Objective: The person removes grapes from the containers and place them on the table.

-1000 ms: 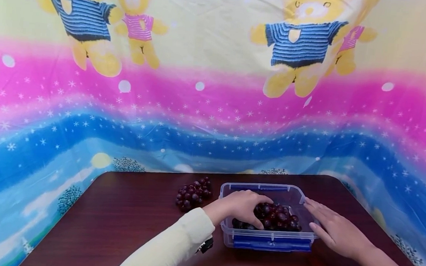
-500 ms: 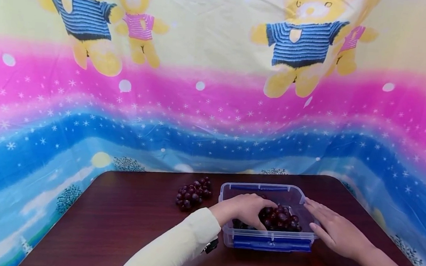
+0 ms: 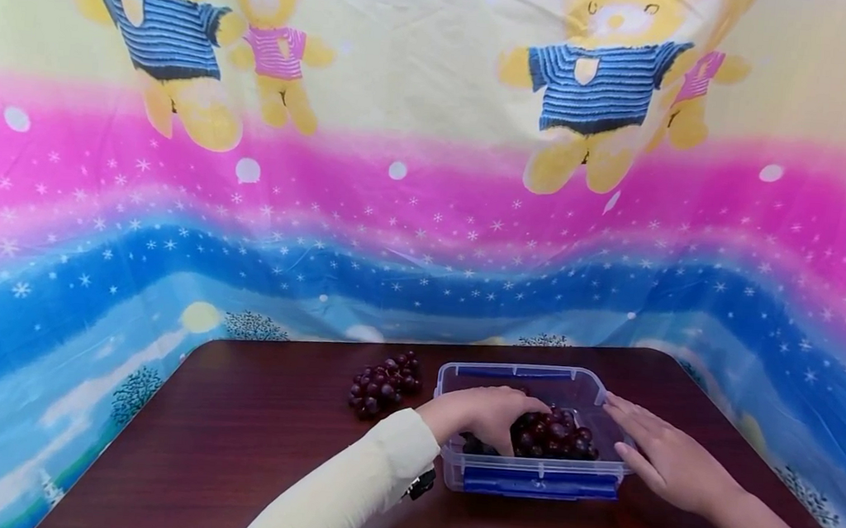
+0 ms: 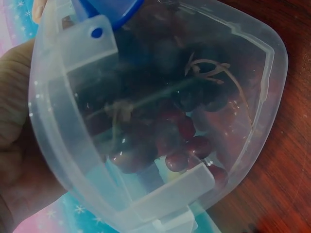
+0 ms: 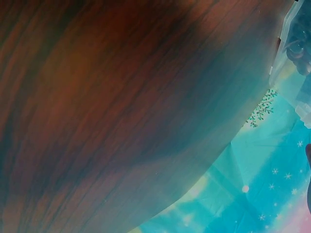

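Observation:
A clear plastic food container [image 3: 534,465] with blue clips stands on the table. Dark red grapes [image 3: 559,435] lie inside it, and a bare stem [image 4: 214,68] shows through its wall in the left wrist view. My left hand [image 3: 489,414] reaches down over the left rim, thumb on the near side and fingers on the far side of the grapes, curled round them; the fingertips are hidden. My right hand [image 3: 665,457] rests against the container's right side with straight fingers. Another bunch of grapes [image 3: 384,385] lies on the table to the left of the container.
The dark wooden table [image 3: 245,441] has rounded far corners. A printed curtain [image 3: 394,253] with bears and snowflakes hangs behind and beside it. A dark wrist device [image 3: 420,485] shows at the left cuff.
My left hand has moved slightly right and deeper into the grapes, and its thumb has then drawn back a little to the left. The right hand and the container have stayed put.

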